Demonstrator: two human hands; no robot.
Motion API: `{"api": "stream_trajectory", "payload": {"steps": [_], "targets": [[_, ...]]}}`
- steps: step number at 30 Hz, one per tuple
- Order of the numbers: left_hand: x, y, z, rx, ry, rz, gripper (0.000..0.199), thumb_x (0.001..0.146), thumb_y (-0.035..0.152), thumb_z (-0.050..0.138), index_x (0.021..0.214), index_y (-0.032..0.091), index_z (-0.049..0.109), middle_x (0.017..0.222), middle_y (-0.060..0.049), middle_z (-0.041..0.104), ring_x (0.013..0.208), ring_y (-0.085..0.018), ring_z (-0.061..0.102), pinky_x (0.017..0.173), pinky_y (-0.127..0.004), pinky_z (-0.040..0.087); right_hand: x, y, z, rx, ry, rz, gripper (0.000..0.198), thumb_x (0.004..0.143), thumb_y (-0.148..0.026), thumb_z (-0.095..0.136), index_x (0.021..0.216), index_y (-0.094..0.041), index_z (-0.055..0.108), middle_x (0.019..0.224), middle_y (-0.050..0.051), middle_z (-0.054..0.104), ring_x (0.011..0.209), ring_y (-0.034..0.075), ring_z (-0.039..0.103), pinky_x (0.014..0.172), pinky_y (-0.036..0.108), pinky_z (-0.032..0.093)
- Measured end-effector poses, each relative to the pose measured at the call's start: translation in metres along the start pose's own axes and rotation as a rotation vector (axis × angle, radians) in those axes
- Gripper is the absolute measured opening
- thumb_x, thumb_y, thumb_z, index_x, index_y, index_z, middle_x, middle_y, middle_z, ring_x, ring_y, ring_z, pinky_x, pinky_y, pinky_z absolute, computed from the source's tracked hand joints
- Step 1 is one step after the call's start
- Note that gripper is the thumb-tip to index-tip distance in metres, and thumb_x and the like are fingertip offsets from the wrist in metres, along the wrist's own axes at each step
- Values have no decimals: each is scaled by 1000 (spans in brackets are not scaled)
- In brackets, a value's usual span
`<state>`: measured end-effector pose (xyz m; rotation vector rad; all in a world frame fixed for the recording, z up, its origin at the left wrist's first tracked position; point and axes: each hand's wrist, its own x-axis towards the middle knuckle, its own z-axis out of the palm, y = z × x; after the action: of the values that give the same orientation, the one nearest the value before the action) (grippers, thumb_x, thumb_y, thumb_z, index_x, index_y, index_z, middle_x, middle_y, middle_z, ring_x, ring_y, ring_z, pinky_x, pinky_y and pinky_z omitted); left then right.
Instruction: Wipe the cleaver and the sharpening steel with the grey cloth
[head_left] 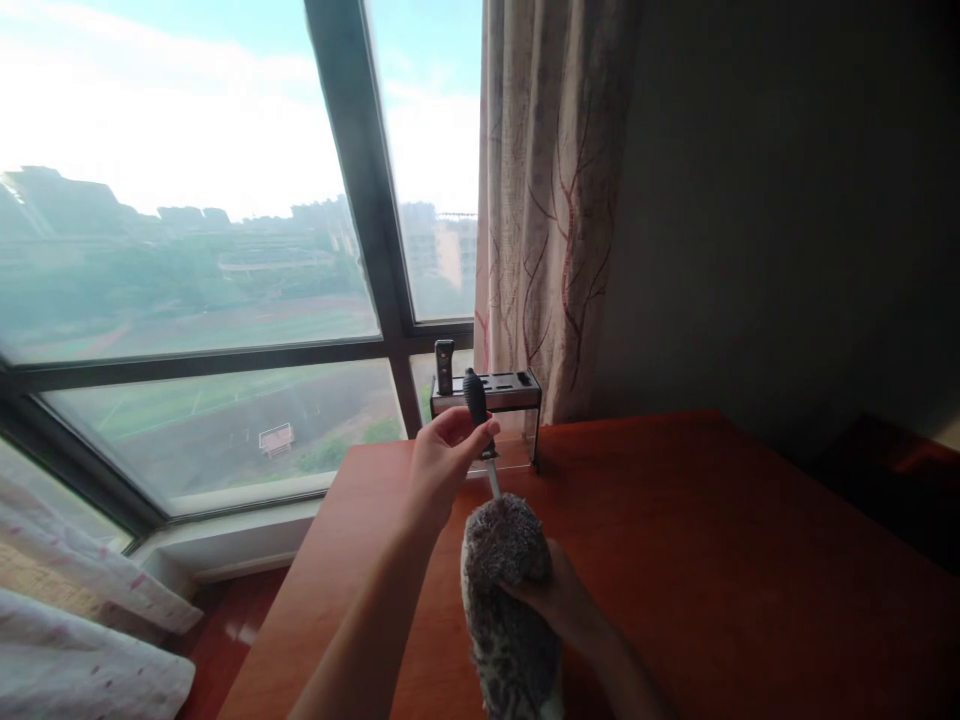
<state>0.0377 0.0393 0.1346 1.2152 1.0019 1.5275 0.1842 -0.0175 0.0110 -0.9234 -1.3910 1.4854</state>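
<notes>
My left hand [450, 455] is closed around the lower part of a black ridged handle, which stands nearly upright above the table. A thin metal shaft runs down from this sharpening steel [475, 398] into or behind a grey fluffy cloth [510, 550]; its lower end is hidden. My right hand [555, 595] grips the cloth from the right side, thumb across its front. White patches show along the cloth's edge and lower part. Just beyond my left hand stands a clear-sided knife holder [502, 385] with a slotted top. One black-handled knife [445, 366] sticks up from its left end.
The reddish-brown wooden table [660, 500] stretches under my hands and to the right. Large windows [187, 250] lie ahead and left, with a patterned curtain [555, 200] behind the knife holder. Another curtain [82, 650] hangs at the lower left. A dark wall [765, 220] fills the right.
</notes>
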Motion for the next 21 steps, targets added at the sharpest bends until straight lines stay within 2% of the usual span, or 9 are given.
{"api": "stream_trajectory", "payload": {"steps": [5,11,16,18,21], "targets": [[-9,-11,10,73,-178,-71,25,62,30,81,80,16,70,76,-2,71,70,-16,64,62,-24,48,15,-17,-5,62,76,-58,45,65,-47,77,97,-16,69,97,8,72,93,29,65,81,38,49],[-13,-9,7,-94,-184,-86,32,69,29,77,95,17,64,79,-5,74,77,-20,68,68,-28,50,21,-20,-7,116,95,-80,43,64,-43,79,96,-16,69,95,8,72,92,30,65,81,40,49],[-7,-4,3,-198,-241,-41,35,78,29,70,107,17,57,90,-9,74,84,-22,68,69,-28,49,17,-12,-5,370,51,2,51,62,-39,81,105,-16,65,101,9,71,93,30,66,87,45,47],[-2,-3,2,-222,-248,-13,32,80,30,67,108,17,56,94,-10,73,81,-20,67,66,-26,48,15,-7,-3,470,30,64,56,62,-37,82,110,-17,62,103,10,71,94,31,66,87,47,47],[9,1,3,-245,-218,19,27,82,31,64,105,18,58,96,-8,73,73,-16,65,62,-25,47,12,2,-3,511,58,128,52,60,-34,83,105,-17,64,100,9,72,92,30,67,88,47,47]]}}
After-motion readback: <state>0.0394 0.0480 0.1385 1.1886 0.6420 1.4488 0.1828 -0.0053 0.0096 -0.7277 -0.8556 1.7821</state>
